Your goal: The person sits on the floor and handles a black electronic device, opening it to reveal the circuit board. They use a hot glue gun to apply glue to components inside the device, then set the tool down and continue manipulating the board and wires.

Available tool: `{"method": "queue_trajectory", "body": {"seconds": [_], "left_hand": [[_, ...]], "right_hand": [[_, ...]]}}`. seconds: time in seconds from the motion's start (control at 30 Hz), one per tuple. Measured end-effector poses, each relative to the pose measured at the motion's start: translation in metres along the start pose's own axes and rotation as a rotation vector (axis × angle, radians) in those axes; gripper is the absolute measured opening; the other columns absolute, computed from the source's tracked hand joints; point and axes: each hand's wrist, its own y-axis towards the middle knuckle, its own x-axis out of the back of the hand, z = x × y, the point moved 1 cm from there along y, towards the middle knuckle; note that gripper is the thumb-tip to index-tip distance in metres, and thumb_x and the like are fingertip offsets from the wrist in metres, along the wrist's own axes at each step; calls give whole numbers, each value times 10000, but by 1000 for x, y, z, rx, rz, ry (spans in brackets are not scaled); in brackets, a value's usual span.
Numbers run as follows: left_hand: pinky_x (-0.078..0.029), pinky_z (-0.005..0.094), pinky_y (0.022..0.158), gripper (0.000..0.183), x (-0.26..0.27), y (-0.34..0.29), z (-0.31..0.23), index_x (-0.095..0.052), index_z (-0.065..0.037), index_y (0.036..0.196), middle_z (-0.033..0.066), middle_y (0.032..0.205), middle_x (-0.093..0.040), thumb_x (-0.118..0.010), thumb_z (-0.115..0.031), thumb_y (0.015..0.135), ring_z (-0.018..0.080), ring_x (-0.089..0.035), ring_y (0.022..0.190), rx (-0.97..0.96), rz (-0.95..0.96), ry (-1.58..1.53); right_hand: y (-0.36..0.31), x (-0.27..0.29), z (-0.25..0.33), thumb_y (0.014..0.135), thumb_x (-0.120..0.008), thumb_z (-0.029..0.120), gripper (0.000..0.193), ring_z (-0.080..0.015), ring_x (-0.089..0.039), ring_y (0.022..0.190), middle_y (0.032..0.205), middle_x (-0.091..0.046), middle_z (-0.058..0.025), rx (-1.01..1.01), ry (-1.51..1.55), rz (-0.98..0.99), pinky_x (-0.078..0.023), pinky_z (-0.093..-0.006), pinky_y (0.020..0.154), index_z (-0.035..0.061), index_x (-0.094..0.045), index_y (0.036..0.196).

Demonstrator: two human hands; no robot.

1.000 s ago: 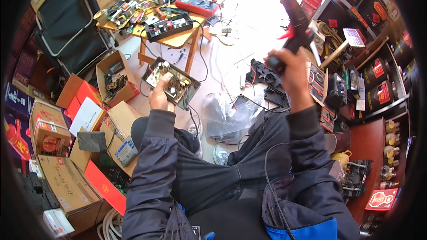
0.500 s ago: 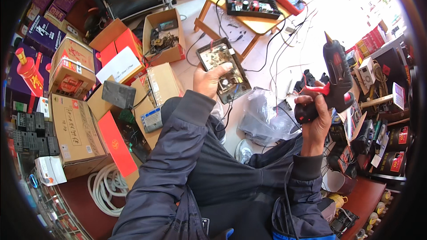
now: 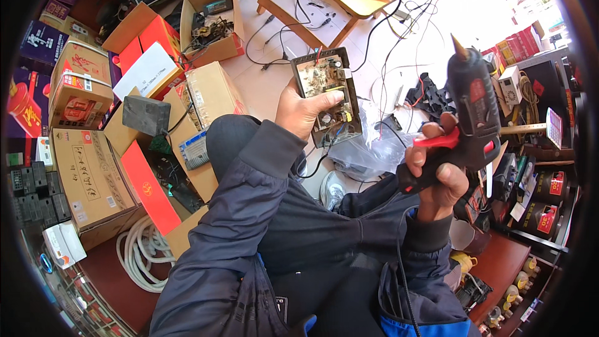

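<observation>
Hands gripping: left hand (image 3: 306,112) clamping rectangular circuit board (image 3: 327,93) in black tray; right hand (image 3: 437,171) squeezing black plastic glue gun (image 3: 474,109), red trigger.

Glue gun (image 3: 472,103): matt black plastic, glossy red trigger, metal tip. Circuit board (image 3: 326,95): dull board in black plastic tray. Left of the board, cartons (image 3: 84,156): plain brown cardboard. Worktop (image 3: 349,3): smooth pale wood.

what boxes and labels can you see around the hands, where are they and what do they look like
Brown cardboard box: far left, tall, dark print.
Red box: upper left, white sheet on it.
Open cardboard box: top, holds parts and wires.
Red label: on black glue gun in right hand.
Left hand holds circuit board.
</observation>
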Motion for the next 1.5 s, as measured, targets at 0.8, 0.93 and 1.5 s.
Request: {"method": "queue_trajectory", "body": {"seconds": [0.8, 0.93, 1.5], "left_hand": [[-592, 346, 875, 464, -11, 0, 11, -598, -18, 1289, 69, 1122, -721, -762, 32, 858, 181, -710, 971, 17, 64, 148], [-599, 346, 868, 457, -12, 0, 11, -601, -17, 1284, 71, 1117, -723, -755, 39, 857, 181, -713, 972, -2, 70, 166], [-574, 315, 907, 584, -12, 2, 12, -611, -19, 1338, 59, 1134, -731, -788, 75, 789, 152, -698, 1012, 5, 64, 124]], "right_hand": [[8, -10, -20, 876, -667, -16, 317, -110, -658, 921, 1069, -741, -51, -305, -827, -102, -530, -283, 824, -15, -688, 1193], [9, -9, -26, 879, -664, -10, 267, -123, -668, 942, 1038, -741, -53, -263, -820, -102, -532, -300, 851, -18, -710, 1142], [15, -10, -27, 883, -639, -13, 265, -113, -643, 923, 973, -699, -33, -266, -818, -68, -516, -286, 837, -12, -659, 1147]]}}
